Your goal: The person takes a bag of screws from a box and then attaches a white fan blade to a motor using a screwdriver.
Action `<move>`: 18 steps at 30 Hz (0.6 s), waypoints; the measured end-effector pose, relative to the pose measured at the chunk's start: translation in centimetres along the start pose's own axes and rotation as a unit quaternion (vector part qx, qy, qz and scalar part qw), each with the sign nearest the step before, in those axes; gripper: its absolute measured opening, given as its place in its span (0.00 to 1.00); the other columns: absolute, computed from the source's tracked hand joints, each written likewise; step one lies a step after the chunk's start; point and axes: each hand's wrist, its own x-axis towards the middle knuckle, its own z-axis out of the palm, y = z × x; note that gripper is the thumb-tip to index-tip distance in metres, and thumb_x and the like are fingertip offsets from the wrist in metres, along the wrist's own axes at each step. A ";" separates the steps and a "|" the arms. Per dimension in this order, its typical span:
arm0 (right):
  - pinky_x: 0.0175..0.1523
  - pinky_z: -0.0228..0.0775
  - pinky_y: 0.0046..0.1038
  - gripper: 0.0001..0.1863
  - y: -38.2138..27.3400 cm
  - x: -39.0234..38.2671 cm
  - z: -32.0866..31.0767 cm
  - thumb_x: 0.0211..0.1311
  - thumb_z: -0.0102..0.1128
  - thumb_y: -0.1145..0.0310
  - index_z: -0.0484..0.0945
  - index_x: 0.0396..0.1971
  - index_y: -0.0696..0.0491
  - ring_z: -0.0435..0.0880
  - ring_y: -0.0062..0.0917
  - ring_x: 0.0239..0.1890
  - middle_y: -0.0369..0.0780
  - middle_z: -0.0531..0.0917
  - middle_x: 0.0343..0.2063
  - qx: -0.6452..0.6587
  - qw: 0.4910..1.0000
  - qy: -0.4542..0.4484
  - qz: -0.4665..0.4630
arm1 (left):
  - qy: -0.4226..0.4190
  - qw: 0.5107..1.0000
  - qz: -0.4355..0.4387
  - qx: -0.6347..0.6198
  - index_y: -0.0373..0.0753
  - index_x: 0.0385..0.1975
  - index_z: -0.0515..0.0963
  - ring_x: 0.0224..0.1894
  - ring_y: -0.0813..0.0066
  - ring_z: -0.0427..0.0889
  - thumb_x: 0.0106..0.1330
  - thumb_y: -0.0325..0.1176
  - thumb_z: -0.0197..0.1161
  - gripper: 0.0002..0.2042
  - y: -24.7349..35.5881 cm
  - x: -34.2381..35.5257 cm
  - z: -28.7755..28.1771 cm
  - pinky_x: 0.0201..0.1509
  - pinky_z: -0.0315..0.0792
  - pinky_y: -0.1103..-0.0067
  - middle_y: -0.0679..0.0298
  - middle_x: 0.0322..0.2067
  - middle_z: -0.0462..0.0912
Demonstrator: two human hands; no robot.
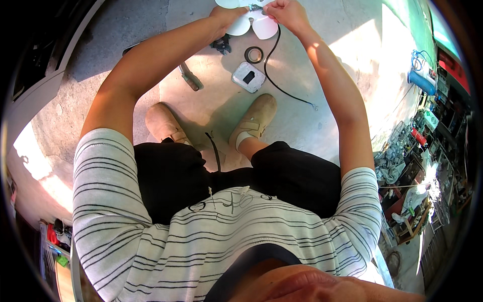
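White fan blades fill the top edge of the view, cut off by it, with a small metal piece at their middle. My left hand grips the blades from the left, its thumb reaching to the hub. At the hub's right side, the fingers of my right hand are pinched together; what sits between them is too small to make out. From just below that hand, a black cable curves down across the floor and ends in bare-looking wire tips.
On the floor lie a roll of black tape, a whitish square piece with a dark slot, a hand tool and a dark part. My shoes stand close by. Cluttered parts and a blue cylinder are at the right.
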 end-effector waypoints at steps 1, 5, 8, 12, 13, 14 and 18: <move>0.33 0.75 0.34 0.12 -0.6 0.4 0.3 0.49 0.65 0.62 0.84 0.24 0.56 0.84 0.31 0.25 0.45 0.84 0.20 -0.054 0.998 0.008 -0.038 | -0.006 0.999 0.030 -0.039 0.29 0.44 0.77 0.34 0.68 0.86 0.57 0.36 0.70 0.20 -1.2 1.5 -0.7 0.36 0.81 0.76 0.55 0.39 0.84; 0.36 0.75 0.39 0.14 0.3 -0.2 -1.8 0.46 0.65 0.58 0.84 0.22 0.56 0.84 0.40 0.28 0.49 0.83 0.22 -0.134 0.991 0.021 0.000 | -0.017 0.993 -0.077 0.089 0.39 0.52 0.74 0.34 0.46 0.81 0.61 0.49 0.63 0.25 4.3 -5.1 1.8 0.29 0.75 0.48 0.49 0.37 0.80; 0.37 0.75 0.39 0.14 -0.8 0.1 -1.2 0.47 0.65 0.58 0.84 0.22 0.56 0.84 0.42 0.29 0.49 0.83 0.23 -0.138 0.990 0.003 0.022 | -0.019 0.996 -0.019 0.085 0.38 0.52 0.74 0.34 0.48 0.81 0.62 0.48 0.63 0.24 2.2 -2.8 0.6 0.28 0.76 0.50 0.50 0.38 0.80; 0.35 0.74 0.23 0.14 -0.9 -0.5 -1.4 0.59 0.61 0.61 0.81 0.33 0.58 0.83 0.24 0.31 0.42 0.84 0.32 -0.030 0.987 -0.097 0.126 | -0.013 0.998 0.002 0.067 0.38 0.51 0.74 0.35 0.50 0.82 0.62 0.48 0.63 0.23 2.2 -3.2 0.9 0.26 0.76 0.51 0.51 0.39 0.80; 0.34 0.74 0.15 0.14 -0.6 -0.8 -1.5 0.65 0.59 0.62 0.79 0.37 0.60 0.83 0.15 0.32 0.38 0.85 0.35 0.023 0.977 -0.134 0.162 | -0.014 0.998 -0.009 0.059 0.39 0.51 0.74 0.35 0.50 0.82 0.61 0.47 0.63 0.23 2.7 -3.8 1.3 0.26 0.76 0.51 0.51 0.40 0.80; 0.35 0.74 0.15 0.14 -0.5 -0.8 -0.9 0.64 0.60 0.63 0.79 0.37 0.60 0.84 0.16 0.32 0.38 0.85 0.35 0.082 0.972 -0.134 0.176 | -0.010 0.998 0.004 0.058 0.39 0.51 0.74 0.34 0.49 0.82 0.61 0.48 0.63 0.24 2.4 -3.5 1.0 0.25 0.76 0.51 0.51 0.39 0.80; 0.36 0.76 0.13 0.12 0.7 -1.9 1.6 0.63 0.62 0.67 0.80 0.37 0.62 0.85 0.19 0.34 0.40 0.84 0.34 0.292 0.922 -0.099 0.234 | -0.015 0.996 -0.028 0.080 0.42 0.52 0.73 0.31 0.47 0.82 0.59 0.51 0.63 0.25 3.7 -5.3 1.6 0.21 0.75 0.51 0.51 0.37 0.80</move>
